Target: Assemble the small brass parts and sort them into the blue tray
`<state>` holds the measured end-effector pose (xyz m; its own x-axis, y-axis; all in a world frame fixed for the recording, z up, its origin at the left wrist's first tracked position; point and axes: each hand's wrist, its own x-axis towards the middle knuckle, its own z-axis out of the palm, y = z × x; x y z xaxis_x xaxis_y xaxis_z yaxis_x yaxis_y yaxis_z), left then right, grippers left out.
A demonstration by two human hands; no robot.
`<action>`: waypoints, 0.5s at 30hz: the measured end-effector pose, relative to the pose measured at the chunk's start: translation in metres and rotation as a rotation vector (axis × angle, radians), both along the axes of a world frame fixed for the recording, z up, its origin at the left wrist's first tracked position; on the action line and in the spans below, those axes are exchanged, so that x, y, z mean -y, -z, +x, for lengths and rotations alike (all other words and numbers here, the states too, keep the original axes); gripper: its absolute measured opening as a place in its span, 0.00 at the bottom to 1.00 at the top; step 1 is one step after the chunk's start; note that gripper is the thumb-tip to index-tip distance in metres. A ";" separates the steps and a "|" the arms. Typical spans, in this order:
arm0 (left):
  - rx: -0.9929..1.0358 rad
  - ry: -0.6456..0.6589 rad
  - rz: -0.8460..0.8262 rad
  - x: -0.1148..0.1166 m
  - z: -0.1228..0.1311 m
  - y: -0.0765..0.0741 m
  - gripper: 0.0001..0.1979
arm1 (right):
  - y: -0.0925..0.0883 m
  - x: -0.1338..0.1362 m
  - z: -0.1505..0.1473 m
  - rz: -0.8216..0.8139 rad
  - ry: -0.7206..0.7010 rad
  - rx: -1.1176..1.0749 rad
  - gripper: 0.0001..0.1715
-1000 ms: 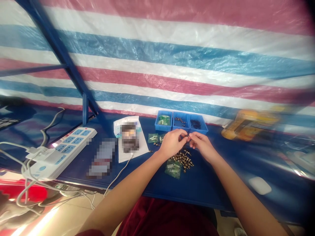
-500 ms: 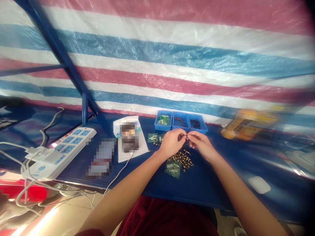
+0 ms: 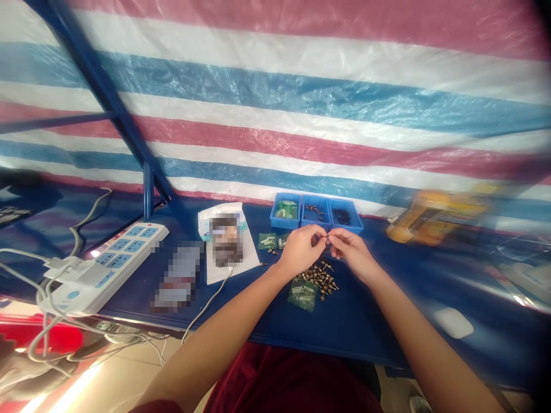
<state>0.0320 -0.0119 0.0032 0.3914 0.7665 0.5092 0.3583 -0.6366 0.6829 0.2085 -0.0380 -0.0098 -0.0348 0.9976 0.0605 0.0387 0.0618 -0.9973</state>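
- The left hand (image 3: pixel 301 250) and the right hand (image 3: pixel 353 256) are raised over the blue desk (image 3: pixel 365 324), close together with their fingertips meeting.
- Each hand's grip is closed in a pinch on a small dark part (image 3: pixel 328 236), held in the air between them; it is too small to tell exactly what it is.
- Just below the hands lies a loose pile of brass-coloured screws (image 3: pixel 319 278), with a small green-printed plastic bag (image 3: pixel 302 295) touching its near edge.
- Beyond the hands stands a blue three-compartment tray (image 3: pixel 286 211): green packets in the left compartment, brass-coloured pieces in the middle one, small black pieces in the right one.
- Two small green packets (image 3: pixel 267 241) lie just in front of the tray, to the left of the hands.
- Further left are a blurred packet on a white sheet (image 3: pixel 226 241) and a white power strip (image 3: pixel 124 267) with white cables.
- A blurred yellow container (image 3: pixel 434 218) stands to the right, and a striped tarpaulin (image 3: pixel 275 97) hangs behind the desk.
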 end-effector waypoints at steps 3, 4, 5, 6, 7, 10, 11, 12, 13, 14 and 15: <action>-0.004 0.019 -0.012 0.001 0.000 -0.001 0.06 | -0.002 0.000 -0.002 -0.014 -0.005 0.002 0.20; -0.006 0.025 -0.014 0.002 0.000 -0.002 0.06 | -0.002 0.001 -0.003 -0.014 -0.005 0.005 0.21; -0.007 0.029 -0.014 0.002 0.000 -0.003 0.06 | -0.003 0.001 -0.003 -0.011 -0.005 0.005 0.21; -0.008 0.031 -0.014 0.002 0.000 -0.003 0.06 | -0.003 0.001 -0.004 -0.006 -0.006 0.004 0.21; -0.008 0.031 -0.014 0.002 0.000 -0.003 0.06 | -0.003 0.001 -0.004 -0.003 -0.007 0.003 0.21; -0.012 0.037 -0.011 0.003 0.000 -0.004 0.06 | -0.004 0.001 -0.004 -0.010 -0.002 0.003 0.23; -0.014 0.042 -0.008 0.003 0.000 -0.004 0.06 | -0.004 0.001 -0.004 -0.019 0.000 0.001 0.23; -0.016 0.048 -0.006 0.003 0.000 -0.004 0.06 | -0.004 0.001 -0.004 -0.030 0.003 -0.003 0.24; -0.017 0.052 -0.003 0.003 0.000 -0.003 0.06 | -0.004 0.001 -0.004 -0.040 0.005 -0.006 0.25; -0.017 0.054 -0.001 0.003 0.000 -0.003 0.06 | -0.004 0.001 -0.004 -0.048 0.004 -0.008 0.25; -0.017 0.054 0.002 0.003 0.000 -0.003 0.06 | -0.003 0.001 -0.004 -0.052 0.003 -0.009 0.26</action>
<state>0.0317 -0.0145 0.0057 0.4412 0.7426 0.5038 0.3349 -0.6571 0.6753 0.2040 -0.0390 -0.0064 -0.0314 0.9995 0.0084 0.0299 0.0093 -0.9995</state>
